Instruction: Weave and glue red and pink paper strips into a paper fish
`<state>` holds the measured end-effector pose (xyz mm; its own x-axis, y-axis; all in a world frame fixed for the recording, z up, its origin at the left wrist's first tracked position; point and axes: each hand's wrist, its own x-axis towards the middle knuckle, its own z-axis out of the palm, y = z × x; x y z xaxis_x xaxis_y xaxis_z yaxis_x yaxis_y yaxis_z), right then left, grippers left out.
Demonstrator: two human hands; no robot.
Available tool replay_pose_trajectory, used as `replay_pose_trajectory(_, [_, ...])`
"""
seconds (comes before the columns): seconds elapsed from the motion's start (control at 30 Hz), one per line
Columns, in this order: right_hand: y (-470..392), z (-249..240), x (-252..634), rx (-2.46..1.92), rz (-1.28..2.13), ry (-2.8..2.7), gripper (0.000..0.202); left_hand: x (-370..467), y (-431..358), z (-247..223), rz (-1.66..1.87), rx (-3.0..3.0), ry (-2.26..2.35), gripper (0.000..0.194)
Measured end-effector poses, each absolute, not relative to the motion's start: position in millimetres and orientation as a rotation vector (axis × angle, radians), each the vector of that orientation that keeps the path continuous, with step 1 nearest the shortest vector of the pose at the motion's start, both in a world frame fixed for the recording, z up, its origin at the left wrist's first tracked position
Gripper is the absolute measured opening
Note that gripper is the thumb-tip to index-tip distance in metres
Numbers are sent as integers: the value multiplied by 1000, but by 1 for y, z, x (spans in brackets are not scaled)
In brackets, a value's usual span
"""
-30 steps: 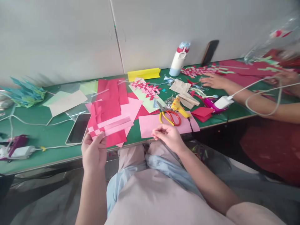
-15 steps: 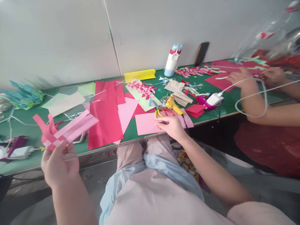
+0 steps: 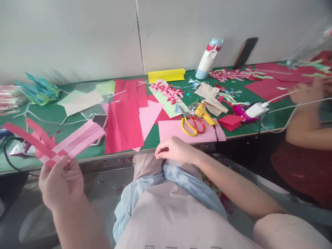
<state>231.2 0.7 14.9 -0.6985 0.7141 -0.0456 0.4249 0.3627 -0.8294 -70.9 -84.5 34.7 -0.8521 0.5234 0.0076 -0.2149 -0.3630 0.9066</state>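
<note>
My left hand (image 3: 62,185) pinches the lower corner of a woven piece of paper strips (image 3: 55,157), held up over the table's front edge at the left. Red strips fan out to its upper left and light pink strips to its upper right, crossing in a small check. My right hand (image 3: 176,150) hangs over my lap by the table edge, its fingers curled in with nothing visible in them. Just beyond it, a light pink sheet (image 3: 169,129) bears scissors (image 3: 193,125) with yellow and red handles and a yellow glue gun (image 3: 204,112).
Red sheets (image 3: 124,128) lie mid-table beside a phone (image 3: 100,121). Finished woven paper (image 3: 167,90) rests near a yellow folded strip (image 3: 166,75). A bottle (image 3: 207,60) stands at the wall. White cables and a charger (image 3: 256,110) lie right, near another person's arm (image 3: 303,121).
My right hand has drawn back from the pink sheet and scissors toward my lap. My left hand still holds the woven strips. The view has shifted left.
</note>
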Motion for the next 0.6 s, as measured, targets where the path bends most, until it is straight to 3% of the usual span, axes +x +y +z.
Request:
replay_pose_trajectory(0.37, [-50, -74, 169, -1271, 781, -2759, 24, -74, -124, 14, 2155, 408, 1492, 30])
replay_pose_trajectory(0.6, [-55, -96, 143, -1274, 599, -2889, 30, -79, -139, 0, 2140, 371, 1484, 29])
